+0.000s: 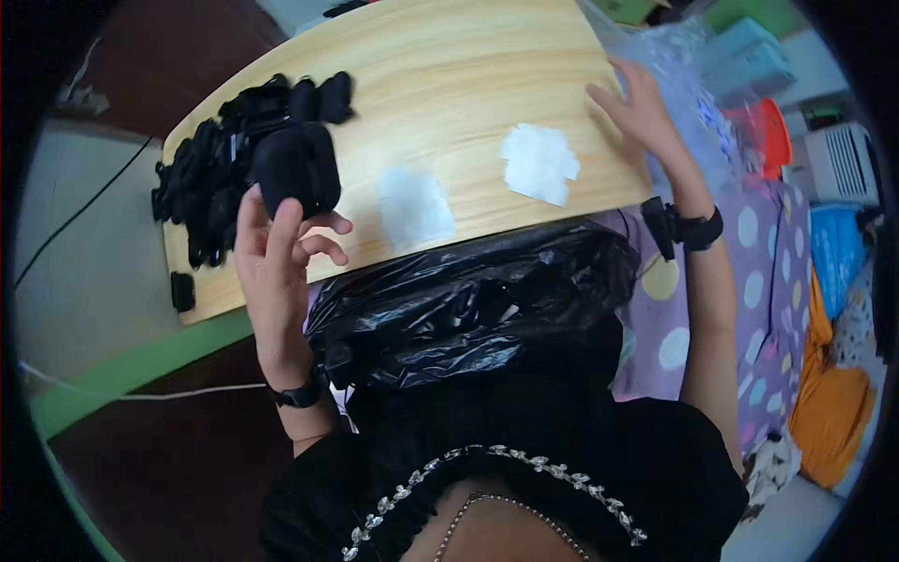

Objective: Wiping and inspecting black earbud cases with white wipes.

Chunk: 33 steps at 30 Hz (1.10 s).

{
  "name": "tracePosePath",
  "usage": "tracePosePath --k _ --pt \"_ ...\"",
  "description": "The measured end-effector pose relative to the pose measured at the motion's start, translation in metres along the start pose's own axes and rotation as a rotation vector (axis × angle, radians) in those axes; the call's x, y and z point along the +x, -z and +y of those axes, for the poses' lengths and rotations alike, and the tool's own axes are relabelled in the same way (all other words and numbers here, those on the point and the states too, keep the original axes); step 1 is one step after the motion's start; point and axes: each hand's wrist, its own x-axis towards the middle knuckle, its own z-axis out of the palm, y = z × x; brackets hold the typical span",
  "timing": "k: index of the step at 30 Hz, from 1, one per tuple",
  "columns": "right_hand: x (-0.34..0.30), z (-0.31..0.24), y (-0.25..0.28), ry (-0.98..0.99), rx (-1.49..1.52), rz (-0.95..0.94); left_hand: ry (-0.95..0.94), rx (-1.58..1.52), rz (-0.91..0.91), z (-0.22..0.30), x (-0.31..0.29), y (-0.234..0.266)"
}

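My left hand (272,253) grips a small black rounded case (286,169) between thumb and fingers, raised over the left part of the wooden tabletop (449,66). Behind it lies a pile of similar black items (201,178), partly hidden by the case and blurred together. At the table's right edge, my right hand (641,108) has its fingers apart and nothing in them. Left of that hand, a stack of white paper pieces (541,164) rests on the wood. Another pale white sheet (415,204) lies between the paper stack and my left hand.
A black plastic bag (468,309) spreads along the table's near edge, over my lap. One black piece (183,291) sits apart at the near left corner. On the right are a purple dotted cloth (758,253), clear plastic wrapping (688,56) and a red basket (770,136).
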Motion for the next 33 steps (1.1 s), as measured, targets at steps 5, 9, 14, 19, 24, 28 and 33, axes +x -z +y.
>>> tracePosePath --k 5,9,14,19,24,28,33 --pt "-0.047 -0.077 0.061 0.385 0.589 -0.39 -0.246 0.209 0.073 -0.016 -0.007 -0.033" --pt "-0.077 -0.085 0.033 0.586 0.371 -0.241 -0.434 0.628 -0.003 -0.026 -0.019 -0.044" --pt "-0.083 -0.086 0.028 0.643 0.339 -0.266 -0.11 0.858 0.029 -0.019 -0.049 -0.049" --pt "-0.088 -0.09 0.03 0.736 0.199 -0.227 0.005 0.337 -0.081 -0.037 -0.065 -0.049" --pt "-0.081 -0.091 0.058 0.456 0.512 -0.242 0.012 -0.15 -0.122 -0.053 -0.081 -0.064" --pt "-0.08 -0.091 0.088 0.303 0.667 -0.177 0.142 -0.361 -0.174 -0.05 -0.08 -0.074" --pt "-0.088 -0.121 0.129 0.525 0.651 0.113 0.343 -0.68 -0.238 -0.044 -0.074 -0.078"
